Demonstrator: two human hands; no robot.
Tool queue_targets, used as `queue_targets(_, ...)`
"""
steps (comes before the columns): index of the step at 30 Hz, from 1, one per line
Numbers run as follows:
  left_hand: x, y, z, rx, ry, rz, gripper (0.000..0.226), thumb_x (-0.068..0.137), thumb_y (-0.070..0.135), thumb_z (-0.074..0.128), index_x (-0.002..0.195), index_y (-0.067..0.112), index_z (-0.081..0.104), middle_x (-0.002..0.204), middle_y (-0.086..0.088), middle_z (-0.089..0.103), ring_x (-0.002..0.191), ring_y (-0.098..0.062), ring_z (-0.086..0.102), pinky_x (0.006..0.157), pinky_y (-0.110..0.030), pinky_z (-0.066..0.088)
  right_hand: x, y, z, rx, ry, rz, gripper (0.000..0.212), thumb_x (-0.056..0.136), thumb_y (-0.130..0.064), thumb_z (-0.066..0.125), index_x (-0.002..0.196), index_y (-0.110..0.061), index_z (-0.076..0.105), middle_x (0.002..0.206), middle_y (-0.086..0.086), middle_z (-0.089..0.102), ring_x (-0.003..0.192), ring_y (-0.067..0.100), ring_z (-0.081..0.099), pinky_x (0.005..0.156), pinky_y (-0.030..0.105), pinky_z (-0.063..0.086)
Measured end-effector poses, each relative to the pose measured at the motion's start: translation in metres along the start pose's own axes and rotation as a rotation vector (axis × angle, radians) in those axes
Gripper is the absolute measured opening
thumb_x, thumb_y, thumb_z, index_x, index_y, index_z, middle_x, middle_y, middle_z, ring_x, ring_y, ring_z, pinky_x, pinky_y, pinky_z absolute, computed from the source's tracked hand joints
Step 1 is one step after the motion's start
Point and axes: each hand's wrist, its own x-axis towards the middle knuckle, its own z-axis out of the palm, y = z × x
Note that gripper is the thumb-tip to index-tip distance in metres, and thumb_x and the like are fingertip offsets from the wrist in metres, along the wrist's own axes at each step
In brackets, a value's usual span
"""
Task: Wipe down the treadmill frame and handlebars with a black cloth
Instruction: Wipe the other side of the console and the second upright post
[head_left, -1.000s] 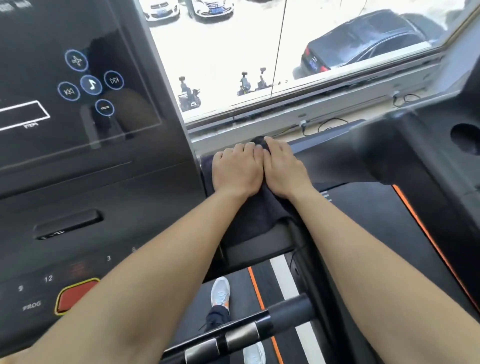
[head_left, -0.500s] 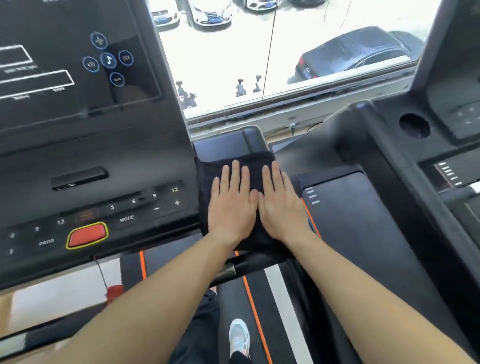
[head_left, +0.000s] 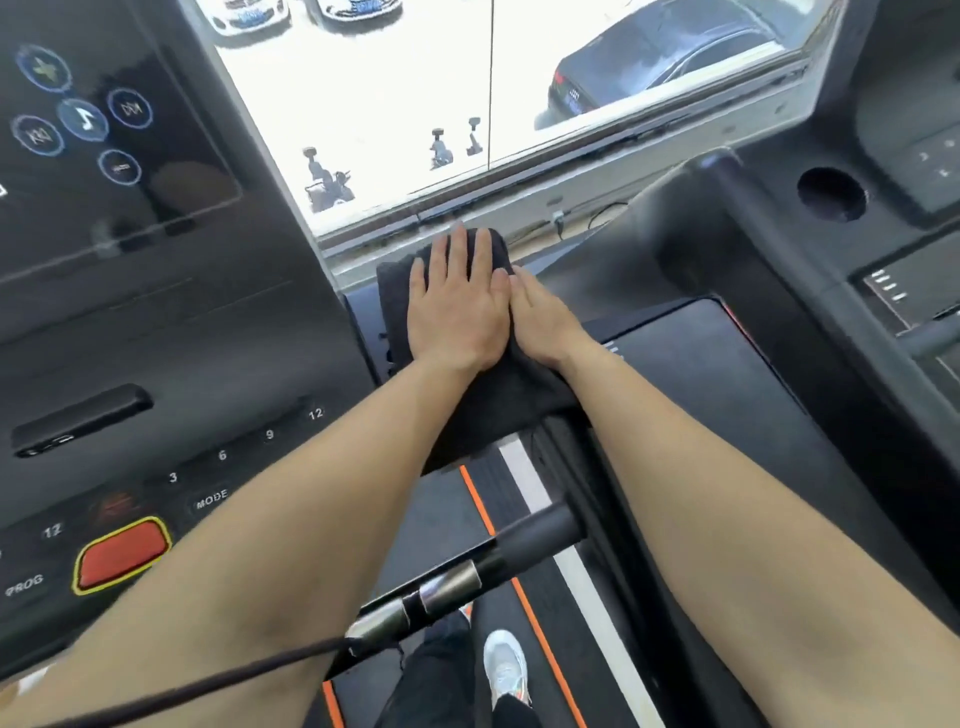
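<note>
At far left, the glossy black treadmill console panel (head_left: 156, 322) carries round blue-outlined touch icons, white numerals and a rounded red stop button with a yellow border (head_left: 122, 555). To its right, the black, soft-napped cloth (head_left: 498, 410) lies draped over the matte black treadmill frame arm (head_left: 363, 322) beside the console; its near edge hangs down over the arm's end and its far edge reaches the window sill. The left hand (head_left: 457, 306) lies flat on the cloth, palm down, fingers straight and slightly spread. The right hand (head_left: 543, 317) presses flat just beside it, fingers held together, its inner edge touching the left hand. Below, a black cylindrical handlebar with two silvery metal sensor bands (head_left: 467, 577) crosses under the forearms. Further right lies the dark walking belt with an orange and a white stripe (head_left: 524, 519), then a neighbouring black moulded treadmill with a round cup recess (head_left: 831, 195).
</note>
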Motion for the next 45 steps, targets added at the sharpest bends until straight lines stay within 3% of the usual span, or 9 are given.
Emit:
queue_targets(3, 0.013, 0.004, 0.0, 0.0, 0.024, 0.024, 0.057, 0.103, 0.043, 0.016, 0.156, 0.025, 0.021, 0.166, -0.004, 0.013, 0.153, -0.024, 0.008, 0.123, -0.045, 0.007, 0.008, 0.002, 0.001, 0.112, -0.003, 0.073, 0.057, 0.103, -0.046, 0.022, 0.138, -0.014, 0.055, 0.141, 0.008, 0.056, 0.131, 0.023, 0.049, 0.115, 0.045, 0.034)
queue_targets(11, -0.092, 0.058, 0.025, -0.003, -0.024, 0.101, 0.06, 0.102, 0.041, 0.022, 0.157, 0.016, 0.023, 0.167, -0.008, 0.004, 0.154, -0.025, 0.0, 0.123, -0.045, 0.004, -0.109, 0.042, -0.007, 0.379, 0.059, 0.21, 0.043, 0.11, -0.024, 0.03, 0.147, -0.008, 0.043, 0.146, -0.006, 0.04, 0.126, 0.0, 0.032, 0.094, 0.001, 0.023)
queue_targets(16, -0.166, 0.095, 0.041, -0.169, -0.054, 0.008, 0.067, 0.098, 0.041, 0.013, 0.158, 0.012, 0.016, 0.167, -0.01, -0.004, 0.153, -0.028, -0.006, 0.123, -0.044, 0.004, -0.178, 0.083, -0.008, 0.481, 0.011, 0.184, 0.038, 0.108, -0.026, 0.037, 0.142, -0.015, 0.052, 0.144, -0.001, 0.052, 0.131, 0.005, 0.042, 0.119, 0.029, 0.026)
queue_targets(22, -0.212, 0.122, 0.028, -0.45, -0.153, -0.314, 0.08, 0.102, 0.052, 0.027, 0.156, -0.001, 0.001, 0.164, -0.024, 0.001, 0.15, -0.034, 0.016, 0.116, -0.046, 0.03, -0.212, 0.09, -0.014, 0.595, 0.04, 0.174, 0.039, 0.107, -0.026, 0.043, 0.144, -0.02, 0.052, 0.134, -0.022, 0.05, 0.115, -0.014, 0.049, 0.103, 0.01, 0.035)
queue_targets(27, -0.19, 0.116, 0.019, -0.399, -0.2, -0.489, 0.063, 0.101, 0.054, 0.019, 0.137, 0.006, 0.037, 0.135, -0.019, 0.053, 0.119, -0.04, 0.056, 0.084, -0.045, 0.041, -0.212, 0.078, -0.003, 0.546, 0.053, 0.124, 0.049, 0.105, -0.046, 0.039, 0.148, -0.024, 0.048, 0.152, -0.015, 0.043, 0.14, -0.004, 0.037, 0.123, 0.031, 0.021)
queue_targets(32, -0.158, 0.082, 0.012, -0.551, -0.446, -0.495, 0.067, 0.104, 0.046, 0.003, 0.151, 0.012, 0.036, 0.145, -0.02, 0.049, 0.134, -0.036, 0.045, 0.109, -0.048, 0.034, -0.19, 0.054, 0.003, 0.38, -0.001, -0.004, 0.069, 0.093, -0.059, 0.03, 0.153, -0.026, 0.037, 0.161, -0.018, 0.026, 0.149, -0.002, 0.013, 0.126, 0.035, 0.008)
queue_targets(35, -0.175, 0.093, 0.006, -0.511, -0.381, -0.488, 0.064, 0.105, 0.047, 0.014, 0.137, 0.003, 0.047, 0.136, -0.023, 0.056, 0.125, -0.039, 0.052, 0.099, -0.045, 0.039, -0.172, 0.054, -0.002, 0.377, -0.042, -0.02, 0.064, 0.097, -0.054, 0.032, 0.155, -0.025, 0.034, 0.162, -0.015, 0.027, 0.149, -0.001, 0.018, 0.126, 0.035, 0.011)
queue_targets(41, -0.189, 0.117, 0.004, -0.541, -0.151, -0.473, 0.036, 0.1, 0.032, 0.039, 0.119, 0.001, 0.042, 0.125, -0.022, 0.059, 0.111, -0.042, 0.057, 0.086, -0.043, 0.041, -0.159, 0.087, -0.012, 0.814, -0.151, 0.179, 0.044, 0.106, -0.031, 0.039, 0.092, -0.025, 0.081, 0.097, -0.002, 0.076, 0.09, 0.007, 0.07, 0.087, 0.027, 0.051)
queue_targets(45, -0.17, 0.099, 0.002, -0.625, -0.3, -0.527, 0.052, 0.105, 0.039, 0.026, 0.131, -0.002, 0.044, 0.135, -0.024, 0.054, 0.124, -0.04, 0.05, 0.102, -0.045, 0.038, -0.187, 0.095, -0.01, 0.639, -0.108, 0.146, 0.045, 0.103, -0.032, 0.042, 0.146, -0.022, 0.049, 0.15, -0.003, 0.05, 0.139, 0.011, 0.044, 0.118, 0.037, 0.031)
